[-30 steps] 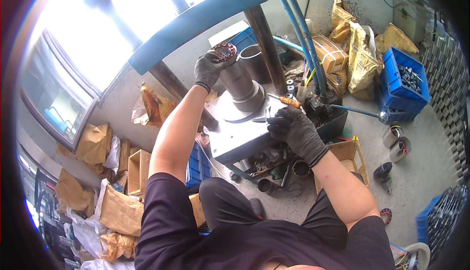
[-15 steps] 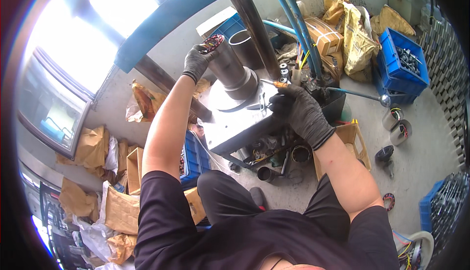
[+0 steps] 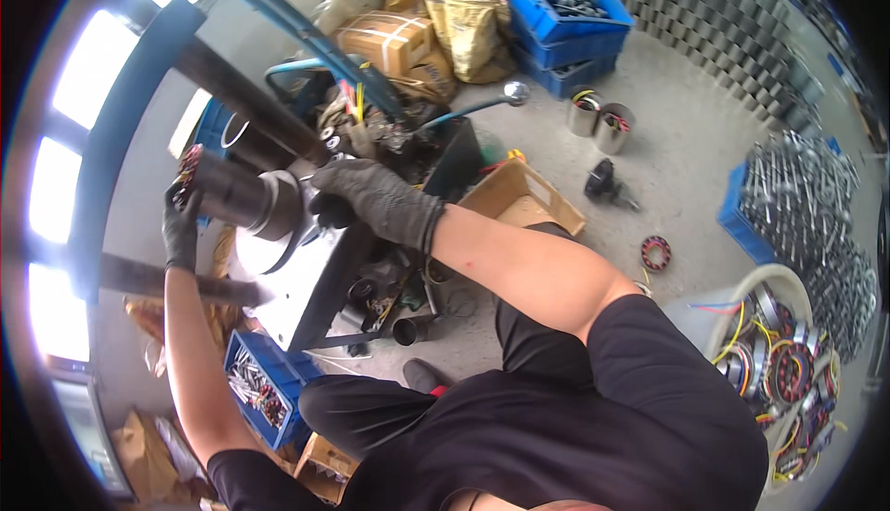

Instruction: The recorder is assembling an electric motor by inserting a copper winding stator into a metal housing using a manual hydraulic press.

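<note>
A dark steel cylinder (image 3: 232, 196) sticks out sideways from a grey metal press block (image 3: 311, 289). On the cylinder's outer end sits a wound motor part (image 3: 189, 164) with coloured wires. My left hand (image 3: 179, 233), in a dark glove, reaches up and grips that end. My right hand (image 3: 375, 198), also gloved, lies curled over the top of the block beside the cylinder's collar. Whatever is inside its fingers is hidden. My legs are folded just below the block.
Blue hoses (image 3: 306, 38) run down to the machine. Also around are a ball-knob lever (image 3: 514, 94), an open cardboard box (image 3: 519, 201), blue crates of metal parts (image 3: 565, 11), a blue bin (image 3: 260, 391), two metal cans (image 3: 598, 117) and a white tub of wound parts (image 3: 788, 363).
The view has swung so the machine now sits at the left. My left hand stays on the cylinder's end. My right hand has moved from the orange-handled tool to the block beside the collar.
</note>
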Motion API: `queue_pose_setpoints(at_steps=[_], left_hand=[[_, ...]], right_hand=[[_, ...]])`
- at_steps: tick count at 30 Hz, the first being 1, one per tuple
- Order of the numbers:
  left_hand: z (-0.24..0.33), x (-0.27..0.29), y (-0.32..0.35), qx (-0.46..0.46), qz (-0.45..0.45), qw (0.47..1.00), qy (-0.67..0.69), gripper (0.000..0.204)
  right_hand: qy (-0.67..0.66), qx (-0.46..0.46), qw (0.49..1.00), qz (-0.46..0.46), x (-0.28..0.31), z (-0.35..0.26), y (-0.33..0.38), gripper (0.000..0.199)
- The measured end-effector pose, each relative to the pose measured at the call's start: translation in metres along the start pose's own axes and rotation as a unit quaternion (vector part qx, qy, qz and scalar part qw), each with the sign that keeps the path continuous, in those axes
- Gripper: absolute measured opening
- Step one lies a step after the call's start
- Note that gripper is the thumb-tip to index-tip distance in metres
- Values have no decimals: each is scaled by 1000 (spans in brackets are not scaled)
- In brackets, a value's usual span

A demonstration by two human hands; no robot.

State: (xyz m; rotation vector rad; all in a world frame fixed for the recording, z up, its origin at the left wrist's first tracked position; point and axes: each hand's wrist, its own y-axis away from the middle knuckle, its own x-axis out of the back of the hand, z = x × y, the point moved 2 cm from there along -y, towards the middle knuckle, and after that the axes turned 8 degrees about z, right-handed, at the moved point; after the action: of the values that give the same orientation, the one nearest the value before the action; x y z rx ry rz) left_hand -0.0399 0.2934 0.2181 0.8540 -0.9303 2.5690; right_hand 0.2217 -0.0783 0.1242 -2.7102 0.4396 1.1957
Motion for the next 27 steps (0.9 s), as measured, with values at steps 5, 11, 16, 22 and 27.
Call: queue_pose_setpoints(at_steps=[5, 11, 16, 22, 27], left_hand=[[15, 19, 102, 69, 110, 982, 134, 58], [1, 82, 365, 203, 146, 962, 107, 18], [-47, 123, 599, 419, 150, 895, -39, 16], [-48, 131, 846, 572, 12, 793, -209, 33], [-51, 67, 982, 673, -163, 693, -200, 40]], right_hand=[[434, 325, 831, -122, 17, 3, -12, 24], [633, 399, 633, -200, -1, -12, 17, 26], [528, 45, 836, -144, -1, -35, 34, 34], [642, 7, 725, -249, 114, 16, 0, 31], [636, -232, 698, -232, 179, 30, 4, 33]])
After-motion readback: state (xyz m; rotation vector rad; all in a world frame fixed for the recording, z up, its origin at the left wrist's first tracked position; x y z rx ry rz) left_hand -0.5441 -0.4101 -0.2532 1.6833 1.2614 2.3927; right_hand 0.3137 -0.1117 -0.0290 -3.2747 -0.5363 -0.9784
